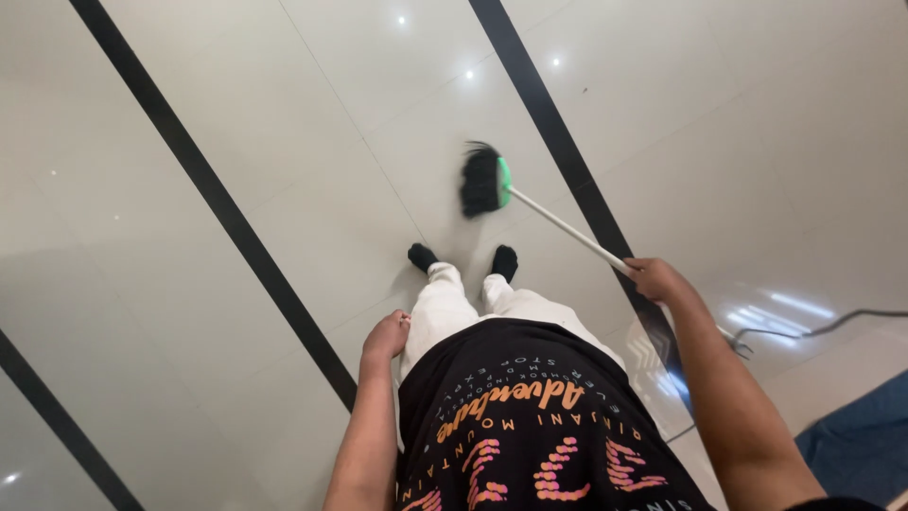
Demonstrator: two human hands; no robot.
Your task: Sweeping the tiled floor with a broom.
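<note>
The broom (487, 182) stands on the pale glossy floor (236, 142) just ahead of the person's two black-socked feet (463, 258), its dark bristles touching the tile and its green head angled toward the right foot. A thin white handle (567, 227) runs from that head back and to the right, crossing the black floor stripe (558, 142) beside the broom. The right hand (653, 277) is closed around the upper end of the handle; that grip holds the broom alone. The left hand (386, 336) hangs loosely curled at the hip, well behind the broom, holding nothing that can be seen.

The broom looks light: a slim stick, a small plastic head, soft bristles that blur and splay. The handle seems stiff and smooth, so it may slip in one palm; the far end gives reach but little control. A second hold lower on the handle, nearer the head, would likely steady it. A grey cable (813, 326) lies on the floor to the right of the broom, beyond the right hand.
</note>
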